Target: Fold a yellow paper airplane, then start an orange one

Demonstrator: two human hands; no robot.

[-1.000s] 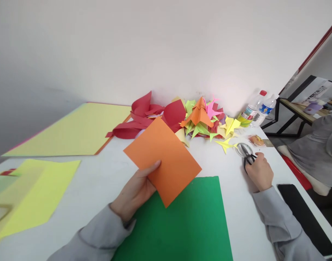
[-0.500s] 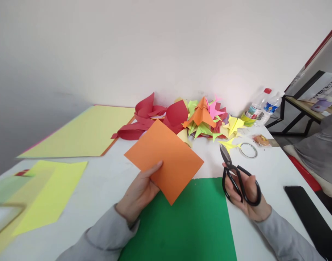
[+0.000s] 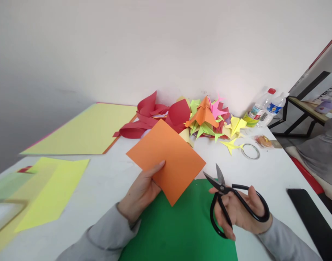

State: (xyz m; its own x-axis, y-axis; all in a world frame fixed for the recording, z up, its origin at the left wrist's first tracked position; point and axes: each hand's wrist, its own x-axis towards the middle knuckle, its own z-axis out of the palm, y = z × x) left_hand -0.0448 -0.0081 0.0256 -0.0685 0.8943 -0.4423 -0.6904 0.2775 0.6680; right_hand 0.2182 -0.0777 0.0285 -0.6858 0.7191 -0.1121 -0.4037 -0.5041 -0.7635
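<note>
My left hand (image 3: pixel 141 190) pinches the lower edge of an orange paper square (image 3: pixel 167 156) and holds it tilted above the table. My right hand (image 3: pixel 240 212) grips black scissors (image 3: pixel 231 203) by the handles. Their blades are spread open and point up and left, a short way from the orange square's right corner. Beneath both hands lies a green paper sheet (image 3: pixel 187 228) on the white table (image 3: pixel 108 181).
A heap of folded coloured paper shapes (image 3: pixel 204 117) and red paper scraps (image 3: pixel 149 116) sits by the wall. Yellow sheets (image 3: pixel 84 128) lie at left. A tape ring (image 3: pixel 250 151), two water bottles (image 3: pixel 264 107) and a black phone (image 3: pixel 312 219) are at right. Another person's grey sleeve (image 3: pixel 320 159) shows far right.
My right hand picked the scissors up from beside the tape ring, carried them toward me and to the left, and opened the blades. The orange square stayed almost still.
</note>
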